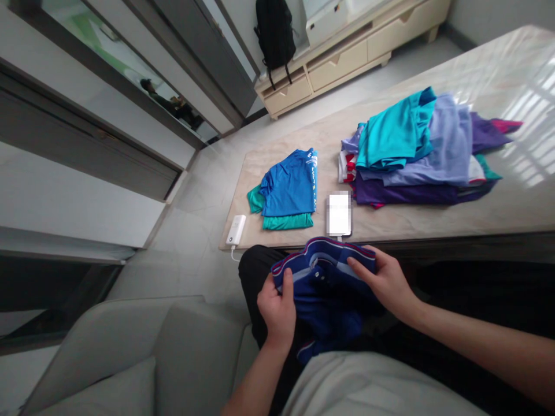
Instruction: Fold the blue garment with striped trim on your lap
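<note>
A dark blue polo shirt [329, 294] with a striped collar lies bunched on my lap, just below the table's near edge. My left hand [277, 309] grips its left side, thumb on top of the cloth. My right hand [384, 280] holds the collar at the right, fingers pressed on the fabric. Beyond it on the table, a folded blue shirt [291, 184] rests on a folded teal one [286, 221]. To the right sits a loose heap of shirts [427, 153] in teal, lilac and purple.
The beige marble table [511, 202] runs to the far right. A white power bank [236, 230] with a cable and a phone [339, 215] lie near its front edge. A grey sofa [143, 358] is at my left; a black backpack [275, 32] leans on a low drawer unit [347, 58].
</note>
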A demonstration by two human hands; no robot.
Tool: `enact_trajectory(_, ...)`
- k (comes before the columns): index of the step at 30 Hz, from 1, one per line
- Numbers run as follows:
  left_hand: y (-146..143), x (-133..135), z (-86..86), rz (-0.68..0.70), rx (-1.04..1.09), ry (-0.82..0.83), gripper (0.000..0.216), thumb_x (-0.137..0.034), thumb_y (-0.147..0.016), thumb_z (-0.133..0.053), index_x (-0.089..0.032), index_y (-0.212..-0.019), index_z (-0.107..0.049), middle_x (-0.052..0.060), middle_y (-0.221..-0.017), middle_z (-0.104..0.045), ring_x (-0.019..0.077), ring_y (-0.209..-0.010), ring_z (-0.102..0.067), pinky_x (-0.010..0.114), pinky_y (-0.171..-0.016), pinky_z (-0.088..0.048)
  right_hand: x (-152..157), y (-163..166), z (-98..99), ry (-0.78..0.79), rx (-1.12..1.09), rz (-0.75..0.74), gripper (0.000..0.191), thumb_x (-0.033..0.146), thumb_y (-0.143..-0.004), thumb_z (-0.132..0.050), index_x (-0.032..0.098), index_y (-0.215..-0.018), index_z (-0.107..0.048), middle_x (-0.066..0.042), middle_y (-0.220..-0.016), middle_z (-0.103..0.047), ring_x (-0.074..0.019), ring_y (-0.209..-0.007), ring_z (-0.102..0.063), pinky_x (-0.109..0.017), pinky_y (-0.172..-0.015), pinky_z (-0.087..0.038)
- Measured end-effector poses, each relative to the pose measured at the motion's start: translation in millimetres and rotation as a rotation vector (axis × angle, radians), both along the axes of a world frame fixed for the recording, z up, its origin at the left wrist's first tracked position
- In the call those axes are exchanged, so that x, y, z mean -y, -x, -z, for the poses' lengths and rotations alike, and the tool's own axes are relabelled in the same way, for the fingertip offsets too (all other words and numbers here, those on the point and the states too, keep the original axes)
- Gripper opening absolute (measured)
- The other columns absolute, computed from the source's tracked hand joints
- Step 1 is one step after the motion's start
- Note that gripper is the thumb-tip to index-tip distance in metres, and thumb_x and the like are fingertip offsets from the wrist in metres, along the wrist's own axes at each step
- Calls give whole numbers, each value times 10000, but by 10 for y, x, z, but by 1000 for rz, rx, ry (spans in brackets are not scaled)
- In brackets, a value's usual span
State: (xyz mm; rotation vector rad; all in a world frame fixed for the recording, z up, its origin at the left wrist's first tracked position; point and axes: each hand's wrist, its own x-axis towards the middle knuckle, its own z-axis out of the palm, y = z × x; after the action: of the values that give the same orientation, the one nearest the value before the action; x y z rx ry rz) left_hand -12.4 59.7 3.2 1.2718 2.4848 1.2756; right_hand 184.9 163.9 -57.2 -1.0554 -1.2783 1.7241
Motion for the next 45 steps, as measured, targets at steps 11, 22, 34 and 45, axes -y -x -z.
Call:
enact_trajectory(11,-228,-140,6,312,-50,-173,88,-209,-892,-755,-210,-846,-680,16,-887,-722,180,-857,-677,300,-839,-535,71,25,31,63,-49,-150,339,501,-854,-747,190,-832,-617,5,-740,-602,-140,-681,-516,-247,-610,-392)
enact_trajectory(22,-408,-98,286,525,-131,-212,220,0,-868,-598,-204,-799,-556,3,-836,-592,144,-785,-599,257,-729,-502,100,121,153,402,-375,-373,370,515,-826,-764,147,-858,-734,-15,-710,-664,-122,-614,-552,-245,-596,-433)
enact_trajectory(34,-377,-17,215,665,-203,-199,251,-39,-890,-687,-219,-1064,-679,50,-986,-717,188,-939,-679,339,-859,-582,55,120,79,620,-462,-334,340,461,-748,-831,136,-792,-744,-44,-717,-719,-134,-628,-634,-249,-636,-514)
enact_trajectory(45,-378,-60,300,697,-190,-234,187,-38,-904,-674,-224,-900,-651,18,-882,-693,157,-843,-671,312,-776,-587,75,127,131,670,-468,-331,379,436,-725,-844,144,-628,-623,9,-563,-597,-107,-512,-564,-224,-505,-463)
